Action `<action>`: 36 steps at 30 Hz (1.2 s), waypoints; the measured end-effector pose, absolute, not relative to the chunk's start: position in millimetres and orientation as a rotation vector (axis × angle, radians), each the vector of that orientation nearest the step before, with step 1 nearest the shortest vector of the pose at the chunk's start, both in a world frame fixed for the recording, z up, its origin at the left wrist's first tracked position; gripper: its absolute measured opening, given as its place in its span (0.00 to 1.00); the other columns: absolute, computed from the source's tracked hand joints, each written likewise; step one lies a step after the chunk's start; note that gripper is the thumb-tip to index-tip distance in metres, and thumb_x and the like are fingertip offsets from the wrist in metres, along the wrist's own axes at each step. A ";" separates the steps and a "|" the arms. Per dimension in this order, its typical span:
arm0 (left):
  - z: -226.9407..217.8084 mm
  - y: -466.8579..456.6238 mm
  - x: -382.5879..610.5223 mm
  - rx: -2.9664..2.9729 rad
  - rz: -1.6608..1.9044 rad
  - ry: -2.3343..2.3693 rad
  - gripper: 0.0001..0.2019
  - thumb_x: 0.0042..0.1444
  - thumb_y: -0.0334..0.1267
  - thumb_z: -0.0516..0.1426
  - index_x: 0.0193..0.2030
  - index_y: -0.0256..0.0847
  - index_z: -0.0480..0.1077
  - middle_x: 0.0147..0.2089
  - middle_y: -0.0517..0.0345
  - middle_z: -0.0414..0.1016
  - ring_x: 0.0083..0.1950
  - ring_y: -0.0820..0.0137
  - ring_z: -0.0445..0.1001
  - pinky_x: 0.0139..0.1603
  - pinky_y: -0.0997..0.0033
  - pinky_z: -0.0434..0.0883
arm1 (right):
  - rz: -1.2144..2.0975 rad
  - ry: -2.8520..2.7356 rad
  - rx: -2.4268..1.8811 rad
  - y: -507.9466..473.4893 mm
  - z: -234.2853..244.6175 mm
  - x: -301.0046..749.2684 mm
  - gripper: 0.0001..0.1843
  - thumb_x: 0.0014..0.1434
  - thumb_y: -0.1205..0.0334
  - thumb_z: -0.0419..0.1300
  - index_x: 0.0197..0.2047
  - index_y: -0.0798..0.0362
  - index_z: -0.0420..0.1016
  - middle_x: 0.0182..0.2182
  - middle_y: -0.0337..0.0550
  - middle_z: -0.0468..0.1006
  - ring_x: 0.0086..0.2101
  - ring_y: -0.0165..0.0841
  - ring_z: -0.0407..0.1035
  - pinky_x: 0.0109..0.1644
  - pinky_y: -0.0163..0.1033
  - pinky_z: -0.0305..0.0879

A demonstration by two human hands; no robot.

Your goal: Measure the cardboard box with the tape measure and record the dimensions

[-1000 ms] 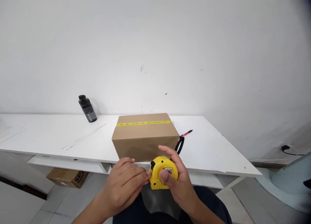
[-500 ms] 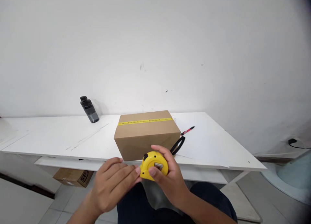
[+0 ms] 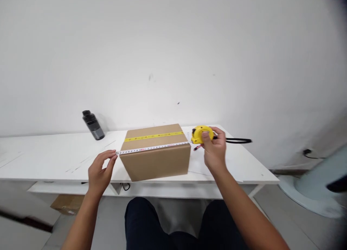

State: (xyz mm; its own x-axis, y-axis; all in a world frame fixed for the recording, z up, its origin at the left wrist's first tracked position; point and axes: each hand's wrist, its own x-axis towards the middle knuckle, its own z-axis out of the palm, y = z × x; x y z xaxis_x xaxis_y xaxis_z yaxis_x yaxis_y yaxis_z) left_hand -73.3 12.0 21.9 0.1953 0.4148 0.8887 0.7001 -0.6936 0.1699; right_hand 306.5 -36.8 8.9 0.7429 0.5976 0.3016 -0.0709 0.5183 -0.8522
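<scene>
yellow tape measure case (image 3: 202, 134) sits in the right hand (image 3: 214, 151), whose fingers are wrapped around it just past the box's right end, at about 1 o'clock from the person's lap; its black wrist strap (image 3: 238, 141) trails out toward 3 o'clock over the tabletop (image 3: 54, 154). the white blade (image 3: 153, 148) is drawn out leftward along the near top edge of the cardboard box (image 3: 155, 156), which stands near the front of the tabletop at 12 o'clock with a strip of yellow tape (image 3: 154, 136) running across its lid. the left hand (image 3: 101, 170), at roughly 10 o'clock, pinches the blade's tip between thumb and forefinger right at the box's left corner, the other fingers loosely curled.

judging from this, the blade already spans the box's long side end to end, so the stretch is made; what looks left is settling the blade flat against the edge and taking the reading at the right corner.

a red pen (image 3: 197, 147) lies partly hidden behind the right hand on a sheet of paper. a dark bottle (image 3: 93, 125) stands by the wall at 11 o'clock, well apart from the box.
</scene>
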 end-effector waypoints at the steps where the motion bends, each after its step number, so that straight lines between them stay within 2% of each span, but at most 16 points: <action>1: 18.6 12.5 -72.1 -2.233 -1.525 -1.068 0.06 0.65 0.40 0.58 0.44 0.43 0.73 0.48 0.54 0.81 0.51 0.64 0.80 0.55 0.59 0.76 | 0.449 -0.625 -0.959 -32.4 7.9 309.4 0.36 0.48 0.37 0.71 0.51 0.48 0.68 0.38 0.38 0.74 0.30 0.29 0.70 0.31 0.34 0.67; 4: 14.6 18.0 -70.9 -2.240 -1.600 -1.223 0.07 0.64 0.44 0.60 0.45 0.46 0.74 0.52 0.62 0.81 0.55 0.64 0.79 0.52 0.60 0.79 | 0.508 -0.639 -0.898 -24.5 4.4 312.6 0.34 0.52 0.35 0.67 0.53 0.48 0.67 0.41 0.40 0.75 0.32 0.30 0.71 0.32 0.35 0.69; 8: 17.1 21.7 -70.8 -2.229 -1.644 -1.405 0.09 0.62 0.48 0.62 0.44 0.50 0.76 0.50 0.71 0.82 0.56 0.64 0.80 0.45 0.65 0.81 | 0.429 -0.746 -0.886 -24.9 -1.8 308.9 0.29 0.58 0.40 0.65 0.55 0.48 0.67 0.51 0.45 0.74 0.42 0.33 0.73 0.42 0.38 0.72; 10: 19.2 18.9 -70.5 -2.280 -1.632 -1.413 0.10 0.62 0.49 0.61 0.45 0.50 0.77 0.50 0.69 0.82 0.56 0.64 0.79 0.50 0.61 0.81 | 0.394 -0.780 -0.886 -26.7 -4.7 306.8 0.27 0.59 0.42 0.64 0.55 0.48 0.68 0.53 0.47 0.74 0.45 0.35 0.73 0.45 0.40 0.72; 14: 22.6 12.5 -68.0 -2.376 -1.602 -1.278 0.10 0.63 0.46 0.60 0.45 0.44 0.77 0.53 0.58 0.82 0.57 0.62 0.79 0.61 0.56 0.74 | 0.385 -0.761 -0.875 -26.2 -8.6 306.8 0.28 0.59 0.40 0.64 0.55 0.48 0.68 0.54 0.49 0.74 0.46 0.38 0.74 0.46 0.43 0.73; 18: 23.5 12.0 -62.0 -2.253 -1.480 -1.171 0.11 0.59 0.45 0.63 0.45 0.43 0.77 0.52 0.56 0.82 0.55 0.61 0.80 0.52 0.62 0.78 | 0.361 -0.777 -0.891 -25.2 -10.2 309.4 0.27 0.59 0.41 0.64 0.55 0.48 0.69 0.54 0.49 0.74 0.47 0.40 0.74 0.46 0.44 0.74; 22: 22.4 14.9 -56.9 -2.127 -1.430 -1.117 0.09 0.58 0.43 0.65 0.41 0.42 0.76 0.48 0.58 0.84 0.47 0.65 0.82 0.44 0.67 0.78 | 0.347 -0.805 -0.900 -26.9 -10.5 311.4 0.26 0.60 0.42 0.63 0.55 0.48 0.70 0.54 0.49 0.74 0.47 0.40 0.74 0.46 0.45 0.74; 25: 22.6 15.4 -55.3 -2.095 -1.411 -1.165 0.08 0.58 0.42 0.65 0.41 0.42 0.76 0.49 0.60 0.84 0.43 0.68 0.82 0.32 0.74 0.76 | 0.349 -0.813 -0.922 -27.6 -10.6 312.3 0.27 0.60 0.42 0.63 0.56 0.48 0.71 0.54 0.49 0.75 0.46 0.40 0.74 0.46 0.45 0.74; 27: 23.7 15.0 -55.0 -2.088 -1.398 -1.209 0.08 0.58 0.42 0.65 0.42 0.42 0.76 0.49 0.61 0.83 0.40 0.71 0.82 0.28 0.77 0.74 | 0.349 -0.817 -0.925 -27.3 -11.1 312.6 0.27 0.60 0.42 0.63 0.57 0.48 0.71 0.53 0.49 0.75 0.46 0.40 0.74 0.46 0.45 0.75; 32: 26.7 18.0 -55.8 -2.079 -1.223 -1.144 0.10 0.60 0.41 0.64 0.45 0.42 0.74 0.48 0.60 0.83 0.31 0.77 0.76 0.31 0.77 0.72 | 0.335 -0.804 -0.922 -26.6 -14.4 311.5 0.27 0.61 0.43 0.63 0.57 0.48 0.70 0.55 0.50 0.74 0.49 0.42 0.74 0.50 0.47 0.74; 36: 26.5 24.1 -56.8 -2.038 -1.134 -1.027 0.08 0.60 0.40 0.63 0.43 0.40 0.73 0.46 0.58 0.83 0.31 0.75 0.77 0.36 0.75 0.72 | 0.318 -0.790 -0.929 -28.1 -15.7 309.5 0.26 0.62 0.44 0.62 0.58 0.48 0.70 0.57 0.51 0.73 0.52 0.43 0.73 0.52 0.48 0.73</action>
